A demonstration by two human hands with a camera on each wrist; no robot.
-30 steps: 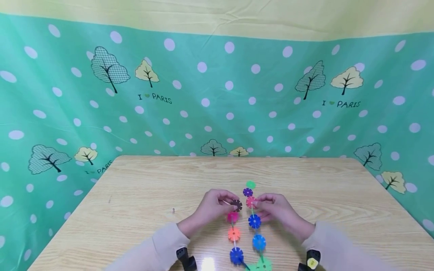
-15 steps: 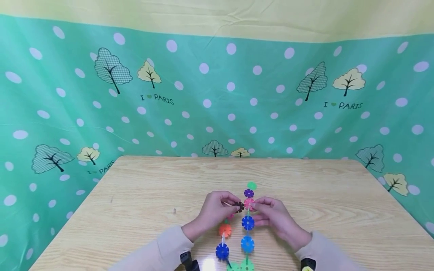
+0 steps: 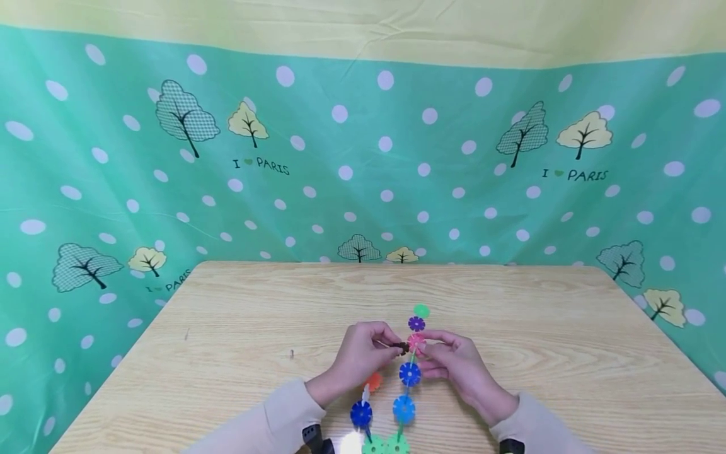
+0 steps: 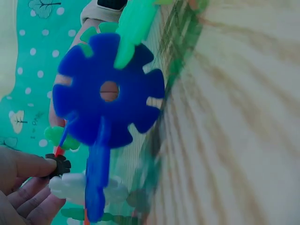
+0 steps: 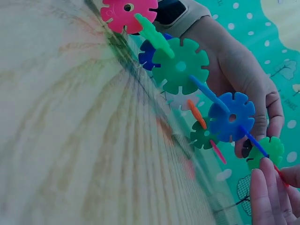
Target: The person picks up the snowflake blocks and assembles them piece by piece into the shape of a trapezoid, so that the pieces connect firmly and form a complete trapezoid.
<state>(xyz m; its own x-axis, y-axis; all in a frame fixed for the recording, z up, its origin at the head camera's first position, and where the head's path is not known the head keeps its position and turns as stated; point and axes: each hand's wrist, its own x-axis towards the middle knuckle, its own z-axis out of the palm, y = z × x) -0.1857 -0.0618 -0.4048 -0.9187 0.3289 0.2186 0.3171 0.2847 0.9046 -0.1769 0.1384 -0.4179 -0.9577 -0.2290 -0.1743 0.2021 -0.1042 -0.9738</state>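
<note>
A chain of linked, notched plastic snowflake discs forms a long loop between my hands. My left hand (image 3: 360, 354) pinches a dark brown disc (image 3: 404, 347), held nearly edge-on, its rim right at the pink disc (image 3: 416, 341). My right hand (image 3: 462, 372) pinches that pink disc between thumb and fingers. Beyond it the chain runs to a purple disc (image 3: 416, 323) and a green disc (image 3: 421, 310). Nearer are a blue disc (image 3: 409, 374) and a light blue disc (image 3: 404, 409). In the left wrist view a dark blue disc (image 4: 84, 70) hangs close to the camera.
An orange disc (image 3: 373, 381) and a dark blue disc lie along the left strand, which my left hand partly hides. Green discs (image 3: 397, 444) sit at the near end. A tiny object (image 3: 292, 354) lies on the wooden table (image 3: 255, 302); a patterned curtain (image 3: 363, 157) hangs behind.
My left hand has moved slightly right and turned the dark brown disc edge-on, bringing it up to the pink disc. The chain's near end has swung left. My right hand keeps its pinch.
</note>
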